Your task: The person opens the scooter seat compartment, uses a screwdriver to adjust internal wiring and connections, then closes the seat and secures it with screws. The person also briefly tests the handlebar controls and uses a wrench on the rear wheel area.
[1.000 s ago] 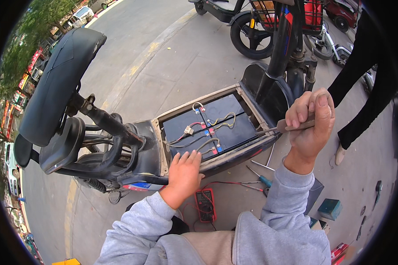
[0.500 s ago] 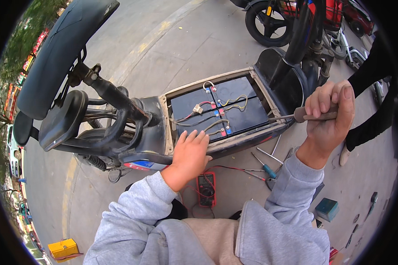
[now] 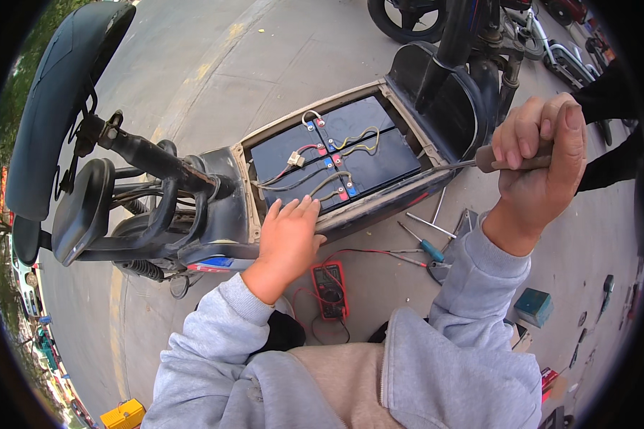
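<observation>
Right hand (image 3: 540, 157): raised beyond the front end of the battery compartment (image 3: 253, 222), fingers curled firmly round the handle of a long-shafted tool (image 3: 492, 159), probably a screwdriver. Shaft is angled down to the compartment's front near corner; tip contact can't be told. Left hand (image 3: 286, 243): laid palm-down at the compartment's near edge, fingers extended and slightly parted, nothing seen gripped; whether battery or rim is pressed can't be told.

Four black batteries (image 3: 383, 154) are seated inside the compartment. If the tool is levered hard, a casing could be cracked or the rim chipped. If the tip slips, the hand could be jabbed, or exposed terminals (image 3: 342, 191) bridged by the metal shaft: short, sparks. Left fingertips are near those terminals, so a pinch or burn is risked should a battery be shifted suddenly. Jumper wires (image 3: 336, 176) and the white connector (image 3: 295, 159), lying on top in the compartment, could be strained if a battery is lifted while linked.

On the ground, on the compartment's near side: red multimeter (image 3: 329, 292), its leads (image 3: 365, 250) trailed toward a blue-handled screwdriver (image 3: 431, 250); leads could be snagged by a foot, tools stepped on.
</observation>
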The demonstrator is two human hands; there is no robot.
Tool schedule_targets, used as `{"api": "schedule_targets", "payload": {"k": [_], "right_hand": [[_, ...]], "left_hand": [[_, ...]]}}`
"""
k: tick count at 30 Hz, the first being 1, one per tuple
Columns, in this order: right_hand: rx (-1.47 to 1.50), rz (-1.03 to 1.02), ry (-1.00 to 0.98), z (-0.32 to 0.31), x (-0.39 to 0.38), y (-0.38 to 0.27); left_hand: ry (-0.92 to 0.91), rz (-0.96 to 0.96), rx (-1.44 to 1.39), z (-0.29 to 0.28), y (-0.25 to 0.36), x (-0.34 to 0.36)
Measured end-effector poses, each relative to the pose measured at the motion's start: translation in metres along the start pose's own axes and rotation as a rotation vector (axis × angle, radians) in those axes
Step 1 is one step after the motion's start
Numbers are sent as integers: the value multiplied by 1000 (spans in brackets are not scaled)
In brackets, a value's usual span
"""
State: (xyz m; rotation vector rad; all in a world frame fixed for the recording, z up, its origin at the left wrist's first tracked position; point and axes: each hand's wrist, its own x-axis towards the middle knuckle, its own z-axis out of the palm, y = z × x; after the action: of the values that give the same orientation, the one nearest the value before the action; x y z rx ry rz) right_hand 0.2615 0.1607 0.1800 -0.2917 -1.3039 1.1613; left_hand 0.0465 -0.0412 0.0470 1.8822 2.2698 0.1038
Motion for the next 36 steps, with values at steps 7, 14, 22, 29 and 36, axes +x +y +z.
{"api": "schedule_targets", "payload": {"k": [7, 14, 22, 29, 36], "right_hand": [[-531, -10, 201, -86, -23, -41], [-712, 440, 530, -243, -135, -26], [-813, 510, 569, -303, -222, 31], [-1784, 352, -160, -371, -210, 117], [-1740, 687, -229, -432, -221, 168]], "left_hand": [[15, 1, -50, -12, 0, -4], [-12, 4, 4, -16, -3, -5], [-43, -14, 32, -13, 7, 3], [-80, -84, 10, -11, 10, 2], [-101, -157, -48, -7, 10, 2]]}}
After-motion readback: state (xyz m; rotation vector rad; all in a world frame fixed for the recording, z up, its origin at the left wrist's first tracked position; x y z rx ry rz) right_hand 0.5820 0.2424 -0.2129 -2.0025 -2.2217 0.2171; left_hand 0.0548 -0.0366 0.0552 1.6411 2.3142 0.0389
